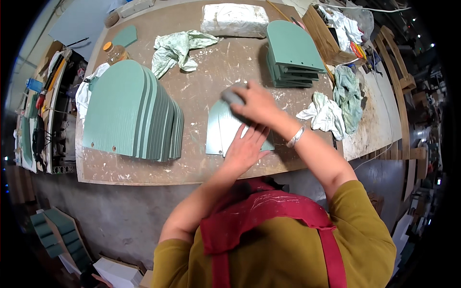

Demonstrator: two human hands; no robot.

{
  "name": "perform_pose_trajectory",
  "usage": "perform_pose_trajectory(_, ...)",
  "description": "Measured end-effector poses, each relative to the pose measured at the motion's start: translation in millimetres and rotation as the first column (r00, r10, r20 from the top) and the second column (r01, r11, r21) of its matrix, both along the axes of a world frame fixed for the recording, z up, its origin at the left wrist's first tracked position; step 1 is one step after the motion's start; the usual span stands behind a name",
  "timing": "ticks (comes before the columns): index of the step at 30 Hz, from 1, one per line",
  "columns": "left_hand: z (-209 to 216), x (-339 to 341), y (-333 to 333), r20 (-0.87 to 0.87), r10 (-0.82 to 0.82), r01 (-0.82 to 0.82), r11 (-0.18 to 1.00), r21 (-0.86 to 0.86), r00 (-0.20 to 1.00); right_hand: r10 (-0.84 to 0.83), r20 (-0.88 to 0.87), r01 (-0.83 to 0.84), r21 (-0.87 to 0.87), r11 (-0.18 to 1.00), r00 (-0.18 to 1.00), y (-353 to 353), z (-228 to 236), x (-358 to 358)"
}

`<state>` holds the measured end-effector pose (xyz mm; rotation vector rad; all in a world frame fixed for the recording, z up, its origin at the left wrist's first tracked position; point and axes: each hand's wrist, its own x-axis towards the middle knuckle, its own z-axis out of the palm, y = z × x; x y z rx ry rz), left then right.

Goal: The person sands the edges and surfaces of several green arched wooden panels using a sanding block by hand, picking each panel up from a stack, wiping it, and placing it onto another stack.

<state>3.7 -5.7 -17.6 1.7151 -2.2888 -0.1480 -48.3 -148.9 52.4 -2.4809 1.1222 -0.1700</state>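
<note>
A pale green, round-topped panel (215,133) lies flat on the worktable (197,168) in front of me. My left hand (246,148) rests on its lower part, fingers stretched out and palm down. Closed round a grey pad (232,94), my right hand (259,103) is at the panel's rounded top end. The pad looks like a sanding sponge, but motion blurs it. Both hands and the right forearm cover much of the panel's right side.
To the left stands a tall stack of green panels (115,105); a shorter stack (294,45) is at the back right. Cloths (175,53), a white wrapped block (234,20), an orange-capped jar (115,53) and a wooden box (326,41) of tools and rags surround the work.
</note>
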Motion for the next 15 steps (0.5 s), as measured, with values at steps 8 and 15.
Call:
perform_pose_trajectory(8, 7.3, 2.1, -3.9, 0.009, -0.010, 0.010, 1.000, 0.020, 1.000, -0.049, -0.054, 0.049, 0.001, 0.999, 0.997, -0.6, 9.5, -7.2)
perform_pose_trajectory(15, -10.0, -23.0, 9.3, 0.055, -0.057, 0.057, 0.998, -0.006, 0.997, 0.235, -0.055, -0.241, -0.168, 0.956, 0.970, -12.8, 27.5, -43.4)
